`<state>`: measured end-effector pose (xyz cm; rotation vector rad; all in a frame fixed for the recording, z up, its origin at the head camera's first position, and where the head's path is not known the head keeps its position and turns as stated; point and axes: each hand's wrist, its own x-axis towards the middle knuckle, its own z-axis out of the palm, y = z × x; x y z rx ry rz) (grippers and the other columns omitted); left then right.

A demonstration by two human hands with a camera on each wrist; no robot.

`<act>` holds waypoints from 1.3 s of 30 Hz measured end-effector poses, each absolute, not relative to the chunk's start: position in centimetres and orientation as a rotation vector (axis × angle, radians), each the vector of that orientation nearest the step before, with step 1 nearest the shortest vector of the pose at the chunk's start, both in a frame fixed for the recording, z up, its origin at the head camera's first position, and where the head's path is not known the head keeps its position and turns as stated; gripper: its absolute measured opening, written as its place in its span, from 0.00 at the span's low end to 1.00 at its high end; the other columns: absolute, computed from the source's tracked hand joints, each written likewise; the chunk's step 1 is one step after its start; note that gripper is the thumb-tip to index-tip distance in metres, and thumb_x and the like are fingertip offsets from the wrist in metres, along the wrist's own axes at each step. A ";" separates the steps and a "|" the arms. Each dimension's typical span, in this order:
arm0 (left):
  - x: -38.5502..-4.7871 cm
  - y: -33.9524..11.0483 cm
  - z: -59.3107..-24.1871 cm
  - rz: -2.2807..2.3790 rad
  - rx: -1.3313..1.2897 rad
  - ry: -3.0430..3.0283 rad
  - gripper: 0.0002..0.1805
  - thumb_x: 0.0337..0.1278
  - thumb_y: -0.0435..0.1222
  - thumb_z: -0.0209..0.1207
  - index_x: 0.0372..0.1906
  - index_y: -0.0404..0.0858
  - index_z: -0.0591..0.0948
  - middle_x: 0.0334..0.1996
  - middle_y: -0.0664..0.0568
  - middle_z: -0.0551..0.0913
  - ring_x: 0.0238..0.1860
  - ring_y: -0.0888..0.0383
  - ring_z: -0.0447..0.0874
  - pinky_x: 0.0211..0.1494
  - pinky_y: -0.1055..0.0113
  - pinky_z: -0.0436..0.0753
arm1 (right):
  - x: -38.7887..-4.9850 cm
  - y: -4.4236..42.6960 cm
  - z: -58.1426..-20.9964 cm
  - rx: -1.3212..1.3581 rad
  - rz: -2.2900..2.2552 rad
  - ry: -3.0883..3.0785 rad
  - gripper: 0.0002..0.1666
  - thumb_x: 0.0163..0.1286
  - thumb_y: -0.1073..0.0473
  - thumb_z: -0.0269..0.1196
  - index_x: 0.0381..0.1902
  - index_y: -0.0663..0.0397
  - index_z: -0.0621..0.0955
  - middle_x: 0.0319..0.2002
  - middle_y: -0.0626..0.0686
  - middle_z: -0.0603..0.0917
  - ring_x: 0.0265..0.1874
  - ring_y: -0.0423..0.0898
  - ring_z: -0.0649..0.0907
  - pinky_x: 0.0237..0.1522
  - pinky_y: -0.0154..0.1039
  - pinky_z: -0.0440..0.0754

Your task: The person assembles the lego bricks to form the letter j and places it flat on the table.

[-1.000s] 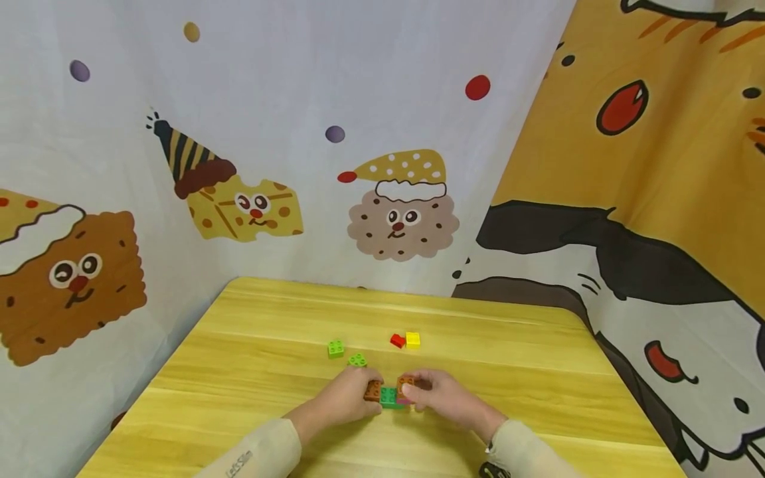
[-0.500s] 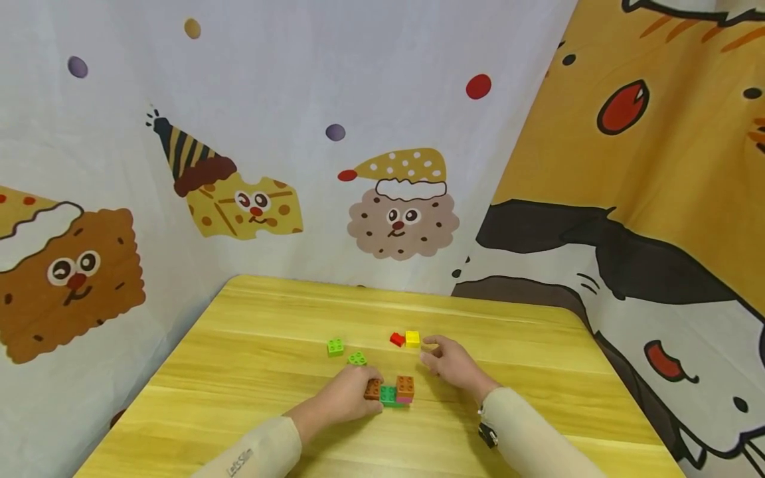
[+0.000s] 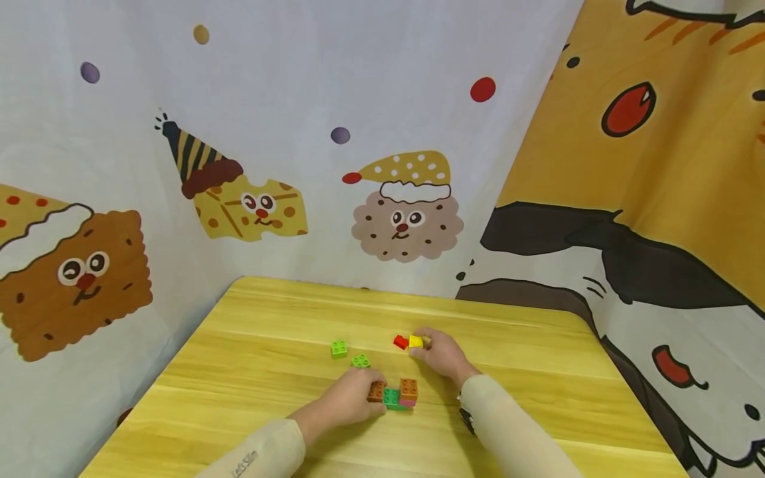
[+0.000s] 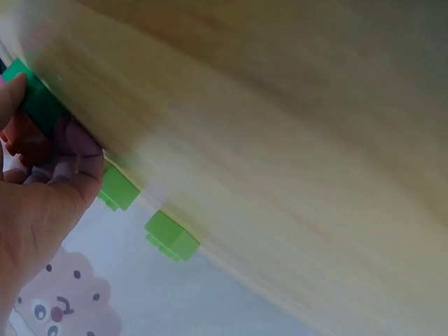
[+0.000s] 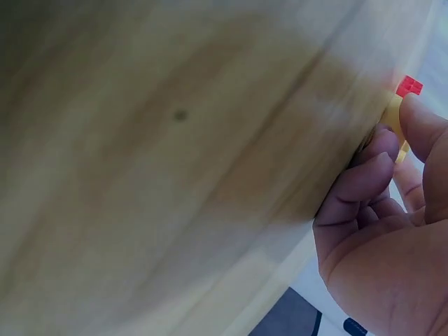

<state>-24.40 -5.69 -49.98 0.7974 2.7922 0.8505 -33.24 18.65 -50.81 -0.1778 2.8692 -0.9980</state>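
My left hand holds the left end of a small joined row of toy building bricks, with fingers and thumb on a brown brick. That brown brick sits on a green brick, which also shows in the left wrist view. At the row's right end, an orange-brown brick is stacked above a pink brick. Farther back, my right hand pinches a yellow brick between thumb and fingers. Just left of the yellow one lies a red brick; it shows in the right wrist view too.
Two light green bricks lie beyond my left hand: one brick farther left, another brick close to the fingers. The wooden table reaches back to a printed cloth with cartoon figures.
My right hand has left the orange-brown brick, moved away to the back and taken hold of the yellow brick. The left hand has kept its grip on the row.
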 end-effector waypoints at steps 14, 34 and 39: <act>-24.2 -5.6 -50.2 0.862 0.778 2.794 0.24 0.50 0.45 0.73 0.53 0.41 0.83 0.48 0.54 0.87 0.48 0.61 0.83 0.53 0.64 0.84 | -30.4 20.1 -49.9 -0.402 -0.848 2.860 0.21 0.64 0.47 0.70 0.51 0.50 0.83 0.43 0.48 0.85 0.39 0.41 0.81 0.42 0.41 0.82; -24.6 -5.7 -50.5 0.886 0.811 2.799 0.22 0.50 0.44 0.73 0.50 0.41 0.84 0.39 0.59 0.86 0.35 0.70 0.77 0.38 0.73 0.79 | -24.9 18.8 -45.1 -0.732 -0.906 2.636 0.23 0.67 0.44 0.67 0.55 0.47 0.81 0.39 0.41 0.84 0.36 0.37 0.82 0.32 0.32 0.81; -24.5 -5.6 -50.5 0.885 0.812 2.802 0.22 0.49 0.44 0.73 0.49 0.41 0.85 0.36 0.60 0.85 0.33 0.70 0.75 0.36 0.74 0.78 | -24.5 18.8 -45.1 -0.753 -0.916 2.642 0.22 0.66 0.44 0.67 0.54 0.46 0.81 0.39 0.42 0.85 0.35 0.38 0.83 0.31 0.32 0.82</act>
